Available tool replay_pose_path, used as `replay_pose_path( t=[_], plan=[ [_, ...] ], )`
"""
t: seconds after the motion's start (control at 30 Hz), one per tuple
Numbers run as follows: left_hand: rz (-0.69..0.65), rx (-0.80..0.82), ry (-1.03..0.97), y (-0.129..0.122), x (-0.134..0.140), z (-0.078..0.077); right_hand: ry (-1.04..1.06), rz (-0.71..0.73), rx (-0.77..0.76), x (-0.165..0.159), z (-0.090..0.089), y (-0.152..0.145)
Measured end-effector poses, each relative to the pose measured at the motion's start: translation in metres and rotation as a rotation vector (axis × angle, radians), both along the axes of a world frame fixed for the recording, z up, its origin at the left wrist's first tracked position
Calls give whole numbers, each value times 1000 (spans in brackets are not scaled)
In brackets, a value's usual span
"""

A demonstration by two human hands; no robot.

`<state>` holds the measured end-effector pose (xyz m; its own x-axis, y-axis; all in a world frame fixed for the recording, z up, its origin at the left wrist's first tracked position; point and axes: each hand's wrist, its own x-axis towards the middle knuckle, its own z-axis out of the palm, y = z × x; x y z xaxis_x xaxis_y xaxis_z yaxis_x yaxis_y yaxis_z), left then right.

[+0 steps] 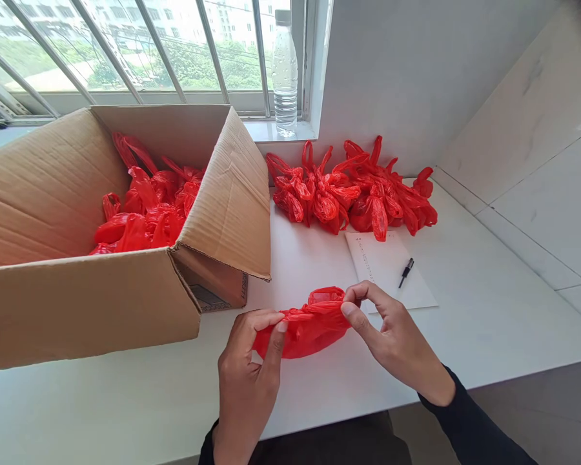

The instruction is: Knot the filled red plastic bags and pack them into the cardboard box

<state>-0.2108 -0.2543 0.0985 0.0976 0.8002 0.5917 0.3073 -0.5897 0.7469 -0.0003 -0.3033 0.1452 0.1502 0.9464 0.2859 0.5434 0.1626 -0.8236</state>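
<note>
Between my hands, over the white table [319, 400], is a red plastic bag [314, 336] with its top gathered and bunched. My left hand [252, 361] pinches the bag's left end between thumb and fingers. At the right end, my right hand [385, 329] pinches the gathered plastic with thumb and forefinger. A loop of red plastic stands up near the right fingertips. What is inside the bag cannot be made out.
An open cardboard box [91, 310] at left holds several knotted red bags [145, 213]. More red bags [339, 194] sit against the back wall. A written sheet [416, 294] with a black pen [406, 272] lies right. A water bottle [285, 77] stands on the windowsill.
</note>
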Motion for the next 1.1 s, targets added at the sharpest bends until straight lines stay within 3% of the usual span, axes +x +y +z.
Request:
replay_pose_path(
  t=[0.17, 0.37, 0.57, 0.77, 0.93, 1.03, 1.1],
  plan=[
    [-87, 112, 82, -1, 3, 6, -10, 105, 1, -7, 1, 2],
    [124, -97, -64, 0, -9, 1, 193, -113, 42, 14, -5, -2],
    [-75, 55, 17, -3, 0, 8, 251, 15, 6, 13, -6, -3],
    [49, 80, 26, -18, -20, 21, 257, -198, 168, 16, 3, -16],
    [143, -33, 2, -35, -30, 25, 169, -213, 181, 12, 1, -30],
    [140, -82, -42, -40, -27, 30, 85, -272, 393, 3, 7, -38],
    [91, -160, -112, -43, -24, 34, -4, -201, 577, -4, 15, -42]
  ],
)
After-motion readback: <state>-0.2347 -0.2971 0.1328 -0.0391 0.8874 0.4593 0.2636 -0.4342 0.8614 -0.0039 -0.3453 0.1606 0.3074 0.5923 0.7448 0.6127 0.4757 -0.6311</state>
